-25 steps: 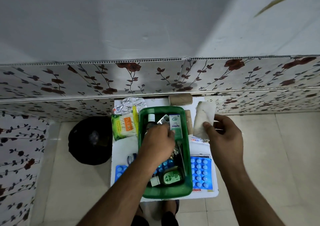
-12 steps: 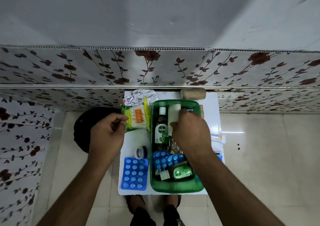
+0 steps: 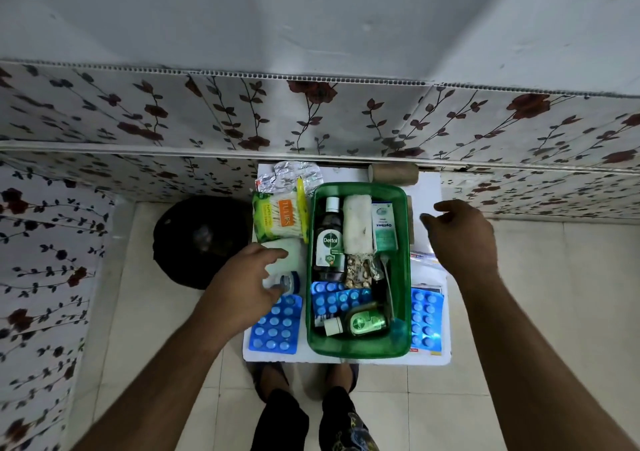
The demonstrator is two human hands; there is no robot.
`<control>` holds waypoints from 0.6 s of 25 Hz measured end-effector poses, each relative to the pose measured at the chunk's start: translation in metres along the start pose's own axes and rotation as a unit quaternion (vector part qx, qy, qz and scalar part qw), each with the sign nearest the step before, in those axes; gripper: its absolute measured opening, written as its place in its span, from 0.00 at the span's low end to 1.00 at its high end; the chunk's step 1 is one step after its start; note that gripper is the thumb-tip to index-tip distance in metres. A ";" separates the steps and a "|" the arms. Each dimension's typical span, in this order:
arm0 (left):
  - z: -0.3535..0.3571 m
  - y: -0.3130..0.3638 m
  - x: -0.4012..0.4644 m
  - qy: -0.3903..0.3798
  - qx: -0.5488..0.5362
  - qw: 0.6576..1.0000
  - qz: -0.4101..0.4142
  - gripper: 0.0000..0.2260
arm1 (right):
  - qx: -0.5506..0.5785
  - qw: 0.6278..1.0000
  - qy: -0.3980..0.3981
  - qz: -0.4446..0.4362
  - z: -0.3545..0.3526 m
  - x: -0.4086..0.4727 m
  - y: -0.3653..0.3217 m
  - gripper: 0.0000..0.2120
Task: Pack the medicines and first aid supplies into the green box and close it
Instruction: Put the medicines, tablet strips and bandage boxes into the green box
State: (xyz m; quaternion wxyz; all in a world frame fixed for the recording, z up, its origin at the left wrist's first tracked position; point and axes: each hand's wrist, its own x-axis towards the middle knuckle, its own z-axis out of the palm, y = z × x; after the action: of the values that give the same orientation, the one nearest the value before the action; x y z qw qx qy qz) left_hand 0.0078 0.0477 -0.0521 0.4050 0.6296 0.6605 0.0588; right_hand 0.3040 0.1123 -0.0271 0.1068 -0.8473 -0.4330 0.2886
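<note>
The green box stands open on a small white table. Inside lie a Dettol bottle, a white gauze roll, a teal carton, blue pill strips and a small green bottle. My left hand hovers left of the box over a small tape roll, fingers apart, its grasp unclear. My right hand hangs open to the right of the box, holding nothing. A cotton bud pack and a blue pill strip lie left of the box; another blue strip lies to its right.
A brown bandage roll lies against the flowered wall behind the box, with crumpled foil strips at the back left. A black round bin stands on the tiled floor left of the table. My feet are under the table's front edge.
My right hand left the white gauze roll in the box and drew out to the right. My left hand moved from the cotton bud pack down to the tape roll.
</note>
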 end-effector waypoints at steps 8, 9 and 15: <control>0.026 -0.004 0.010 -0.021 0.111 0.992 0.050 0.19 | -0.017 0.995 -0.092 -0.028 0.032 0.025 0.001 0.14; 0.025 -0.003 0.009 -0.014 0.119 0.991 0.053 0.17 | -0.013 0.995 -0.092 -0.033 0.032 0.025 0.001 0.13; 0.021 -0.008 -0.004 0.024 0.110 0.992 0.053 0.13 | 0.036 0.999 -0.011 -0.021 0.026 0.017 0.008 0.20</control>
State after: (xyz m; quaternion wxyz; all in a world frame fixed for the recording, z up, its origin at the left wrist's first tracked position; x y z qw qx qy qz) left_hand 0.0142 0.0336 -0.0693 0.3137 0.7027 0.6382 0.0217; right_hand 0.3020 0.1189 -0.0586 0.1386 -0.8306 -0.4408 0.3106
